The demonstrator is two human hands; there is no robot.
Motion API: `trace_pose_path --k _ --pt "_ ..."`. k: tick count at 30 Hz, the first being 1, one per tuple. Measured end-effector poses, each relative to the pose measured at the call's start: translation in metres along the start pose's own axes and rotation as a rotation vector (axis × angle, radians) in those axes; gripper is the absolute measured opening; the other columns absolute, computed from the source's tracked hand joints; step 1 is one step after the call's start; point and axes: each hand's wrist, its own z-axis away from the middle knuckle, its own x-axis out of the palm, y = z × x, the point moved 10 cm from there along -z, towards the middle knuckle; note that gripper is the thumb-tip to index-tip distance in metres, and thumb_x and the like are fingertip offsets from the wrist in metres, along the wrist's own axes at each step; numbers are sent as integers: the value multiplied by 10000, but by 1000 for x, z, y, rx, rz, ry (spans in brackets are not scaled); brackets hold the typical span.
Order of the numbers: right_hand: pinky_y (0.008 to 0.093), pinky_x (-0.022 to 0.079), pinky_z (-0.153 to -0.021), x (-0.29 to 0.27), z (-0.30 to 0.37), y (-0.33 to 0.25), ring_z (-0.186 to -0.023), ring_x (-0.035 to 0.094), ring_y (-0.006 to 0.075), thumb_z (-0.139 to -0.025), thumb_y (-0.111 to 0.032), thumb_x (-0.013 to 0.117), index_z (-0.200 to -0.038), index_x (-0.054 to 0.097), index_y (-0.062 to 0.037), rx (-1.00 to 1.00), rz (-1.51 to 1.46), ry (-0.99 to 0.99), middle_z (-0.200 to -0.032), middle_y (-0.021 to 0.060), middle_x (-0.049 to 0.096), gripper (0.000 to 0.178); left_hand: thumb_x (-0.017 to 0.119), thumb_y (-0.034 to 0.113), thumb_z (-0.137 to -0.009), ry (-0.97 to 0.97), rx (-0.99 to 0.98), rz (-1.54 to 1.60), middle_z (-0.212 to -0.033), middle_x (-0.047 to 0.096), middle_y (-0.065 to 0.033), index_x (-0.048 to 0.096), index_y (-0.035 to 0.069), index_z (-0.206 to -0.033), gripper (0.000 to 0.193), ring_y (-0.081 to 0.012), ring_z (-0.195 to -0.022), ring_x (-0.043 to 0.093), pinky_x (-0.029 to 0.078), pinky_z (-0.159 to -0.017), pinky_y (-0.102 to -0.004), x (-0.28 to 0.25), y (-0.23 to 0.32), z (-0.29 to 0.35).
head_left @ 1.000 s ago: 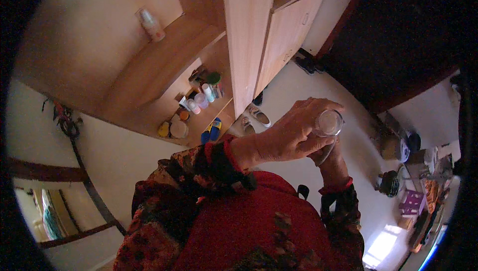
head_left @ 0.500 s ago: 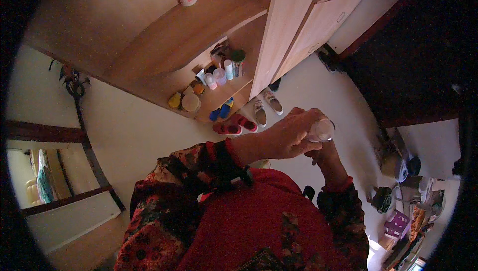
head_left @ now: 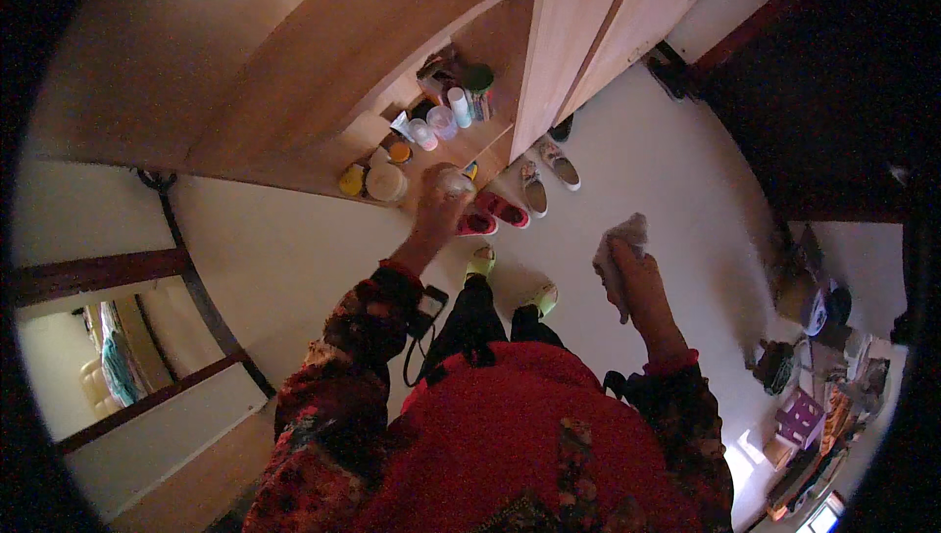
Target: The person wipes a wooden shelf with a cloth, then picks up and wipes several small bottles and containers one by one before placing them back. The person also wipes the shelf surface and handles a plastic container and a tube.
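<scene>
My left hand [head_left: 437, 206] is closed round a small clear, round container [head_left: 457, 181], held out at the front edge of the low shelf. Its exact kind is hard to tell in the dim light. A whitish round tub [head_left: 386, 182] and an orange-lidded jar [head_left: 400, 152] stand on the shelf just left of that hand. Out to the right, above the floor, my right hand [head_left: 641, 283] grips a crumpled greyish cloth [head_left: 630, 232], which hangs past the fingers on both sides.
The shelf [head_left: 365, 141] also bears a yellow container [head_left: 352, 179], pink-and-clear jars [head_left: 441, 122] and a white bottle [head_left: 458, 104]. Red shoes [head_left: 503, 208] and pale shoes [head_left: 534, 190] line the floor below. A wooden cabinet door [head_left: 627, 33] rises to the right.
My hands were together around the clear container and have come apart. The left has carried it leftward to the shelf. The right has dropped slightly, its cloth now in plain sight.
</scene>
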Motion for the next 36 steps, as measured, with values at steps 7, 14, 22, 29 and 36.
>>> trace_pose_path --k 7,14,22,29,36 --pt "250 376 -421 -10 -9 105 -482 480 117 -849 -500 487 -871 582 -42 179 -217 65 -677 32 541 468 696 104 -718 141 -383 5 -986 558 -90 491 33 -1056 401 -216 -883 567 487 -773 -334 -47 -116 -21" --pt "253 381 -415 -2 -13 166 -485 489 122 -859 -483 484 -868 597 -46 354 -270 124 -678 28 545 452 746 145 -664 247 -513 26 -988 576 -113 504 41 -1073 486 -227 -853 583 512 -706 -341 -60 -248 -19" --pt "282 394 -402 11 -13 180 -472 526 140 -883 -458 513 -820 611 -13 381 -309 162 -651 64 593 460 704 157 -674 130 -382 -376 -938 605 -105 562 29 -971 353 -235 -856 597 487 -761 -343 -43 -229 -54" --pt "282 406 -437 15 -11 184 -494 535 133 -889 -439 508 -853 622 -6 437 -298 149 -662 59 598 450 678 130 -699 147 -509 -137 -1001 593 -117 557 18 -1004 347 -242 -918 584 470 -809 -348 -39 -274 -49" --pt "271 401 -444 21 -16 160 -498 521 126 -878 -457 503 -858 606 -20 338 -294 133 -657 50 577 449 675 180 -719 129 -391 -247 -985 592 -127 543 33 -1022 361 -298 -915 578 469 -817 -366 -49 -271 -55"
